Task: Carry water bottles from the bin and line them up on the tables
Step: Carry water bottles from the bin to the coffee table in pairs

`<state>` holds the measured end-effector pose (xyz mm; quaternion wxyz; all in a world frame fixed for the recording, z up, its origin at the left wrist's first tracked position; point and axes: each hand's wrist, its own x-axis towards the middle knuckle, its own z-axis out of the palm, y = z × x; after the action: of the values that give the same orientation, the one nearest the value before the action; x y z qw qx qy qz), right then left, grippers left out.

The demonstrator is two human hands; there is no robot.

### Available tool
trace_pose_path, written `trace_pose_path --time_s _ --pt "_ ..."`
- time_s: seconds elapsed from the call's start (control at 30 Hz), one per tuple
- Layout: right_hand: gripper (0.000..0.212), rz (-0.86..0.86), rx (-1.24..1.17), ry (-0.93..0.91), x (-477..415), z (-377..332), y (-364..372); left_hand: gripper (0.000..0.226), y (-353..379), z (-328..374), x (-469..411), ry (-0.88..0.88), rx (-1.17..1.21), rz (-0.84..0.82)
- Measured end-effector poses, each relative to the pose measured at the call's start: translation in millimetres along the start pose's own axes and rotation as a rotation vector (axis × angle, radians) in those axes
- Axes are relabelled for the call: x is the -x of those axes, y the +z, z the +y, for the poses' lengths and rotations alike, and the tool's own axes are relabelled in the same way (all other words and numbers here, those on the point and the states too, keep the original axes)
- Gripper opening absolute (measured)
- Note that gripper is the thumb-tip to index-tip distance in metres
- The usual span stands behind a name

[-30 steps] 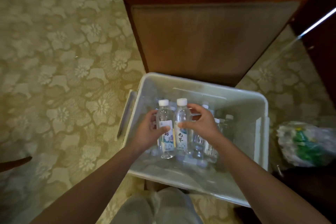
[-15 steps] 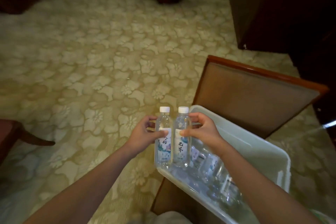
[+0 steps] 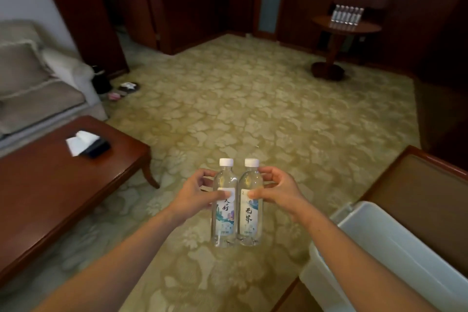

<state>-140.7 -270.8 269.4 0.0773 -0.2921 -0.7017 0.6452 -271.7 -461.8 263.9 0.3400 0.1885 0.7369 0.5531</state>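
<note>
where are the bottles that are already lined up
In the head view the row of bottles stands far off at the upper right, on the round pedestal table beside the dark wood wall.

Head-worn view, forward-down, close over forearms

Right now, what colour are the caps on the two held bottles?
White, both caps, clearest in the head view.
</note>
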Motion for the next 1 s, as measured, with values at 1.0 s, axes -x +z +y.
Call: trace_pose_path --time_s 1.0 --pt "0.054 -0.909 0.269 -0.248 -42 -111 480 0.05 -367 -113 212 -0.054 0.065 0.896"
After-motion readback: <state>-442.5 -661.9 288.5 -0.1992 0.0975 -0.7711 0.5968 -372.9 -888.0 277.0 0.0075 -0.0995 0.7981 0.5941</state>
